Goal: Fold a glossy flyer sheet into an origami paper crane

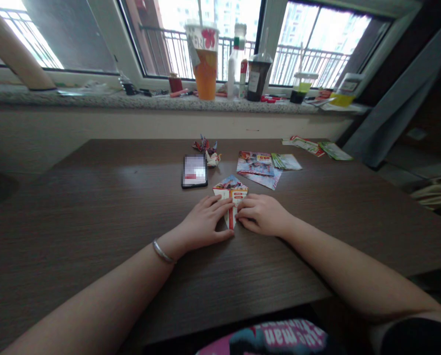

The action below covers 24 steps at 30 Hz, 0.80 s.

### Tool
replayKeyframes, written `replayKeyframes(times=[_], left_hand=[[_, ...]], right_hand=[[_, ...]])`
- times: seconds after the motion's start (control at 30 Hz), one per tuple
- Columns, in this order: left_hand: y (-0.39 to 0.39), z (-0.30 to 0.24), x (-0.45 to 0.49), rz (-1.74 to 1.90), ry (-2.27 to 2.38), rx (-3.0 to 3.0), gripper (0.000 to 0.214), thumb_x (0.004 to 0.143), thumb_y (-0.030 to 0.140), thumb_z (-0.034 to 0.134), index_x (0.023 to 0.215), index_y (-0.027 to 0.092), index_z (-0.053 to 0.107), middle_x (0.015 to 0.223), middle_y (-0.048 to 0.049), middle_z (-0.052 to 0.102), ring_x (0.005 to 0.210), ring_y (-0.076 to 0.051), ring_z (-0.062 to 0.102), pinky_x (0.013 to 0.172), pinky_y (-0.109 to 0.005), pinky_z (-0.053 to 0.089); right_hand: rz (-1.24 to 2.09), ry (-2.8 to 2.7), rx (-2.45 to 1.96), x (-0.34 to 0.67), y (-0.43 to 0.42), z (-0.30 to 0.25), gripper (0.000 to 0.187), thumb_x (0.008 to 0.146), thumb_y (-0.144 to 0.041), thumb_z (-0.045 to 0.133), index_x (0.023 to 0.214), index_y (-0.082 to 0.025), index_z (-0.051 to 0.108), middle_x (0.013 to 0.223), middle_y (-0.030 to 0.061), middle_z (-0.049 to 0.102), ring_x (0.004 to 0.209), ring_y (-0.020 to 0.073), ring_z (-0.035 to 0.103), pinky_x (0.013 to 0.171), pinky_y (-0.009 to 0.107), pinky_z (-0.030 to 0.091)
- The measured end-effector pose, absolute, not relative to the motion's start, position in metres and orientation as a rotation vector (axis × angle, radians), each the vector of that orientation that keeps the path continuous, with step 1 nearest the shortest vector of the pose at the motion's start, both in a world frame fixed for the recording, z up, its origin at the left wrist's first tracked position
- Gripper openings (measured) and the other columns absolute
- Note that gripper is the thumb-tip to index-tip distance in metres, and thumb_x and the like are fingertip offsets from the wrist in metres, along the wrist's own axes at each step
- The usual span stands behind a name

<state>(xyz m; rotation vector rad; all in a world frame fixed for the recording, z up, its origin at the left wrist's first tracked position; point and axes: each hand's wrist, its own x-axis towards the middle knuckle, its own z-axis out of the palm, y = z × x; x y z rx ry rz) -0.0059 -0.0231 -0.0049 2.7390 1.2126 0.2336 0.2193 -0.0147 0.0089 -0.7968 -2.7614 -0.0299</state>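
A partly folded piece of printed paper (231, 192) lies on the dark wooden table (94, 207), its narrow end pointing toward me. My left hand (205, 222), with a silver bangle on the wrist, lies flat on the paper's left side, fingers stretched out and pressing it down. My right hand (262, 214) rests on the paper's right side with its fingers curled, pinching the lower fold. The two hands almost touch over the paper's red middle strip.
A phone (194, 171) lies just beyond the paper. Folded paper figures (207, 149) sit behind it. Loose printed sheets (259, 166) lie to the right, more (309, 145) at the far right. Drink cups (204, 59) and bottles stand on the window sill.
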Motion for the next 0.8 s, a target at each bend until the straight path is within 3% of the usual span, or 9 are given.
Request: replayKeyframes(times=[0.37, 0.8], left_hand=[[-0.022, -0.003, -0.006, 0.226, 1.196, 2.732, 0.075, 0.083, 0.063, 0.051, 0.144, 0.022, 0.039, 0.15, -0.0062, 0.04, 0.138, -0.03, 0.031, 0.115, -0.047, 0.021], [-0.021, 0.001, -0.015, 0.326, 1.029, 2.737, 0.058, 0.084, 0.058, 0.055, 0.135, 0.03, 0.051, 0.146, 0.0004, 0.046, 0.132, -0.028, 0.037, 0.112, -0.043, 0.028]], right_hand=[[-0.174, -2.579, -1.361, 0.227, 0.0, 0.004, 0.032, 0.094, -0.033, 0.046, 0.112, -0.019, 0.068, 0.116, 0.0097, 0.065, 0.105, 0.0241, 0.057, 0.088, 0.037, 0.047], [-0.166, -2.532, -1.436, 0.228, 0.002, 0.002, 0.043, 0.094, -0.04, 0.043, 0.122, -0.013, 0.062, 0.122, 0.0141, 0.061, 0.111, 0.0271, 0.055, 0.095, 0.042, 0.045]])
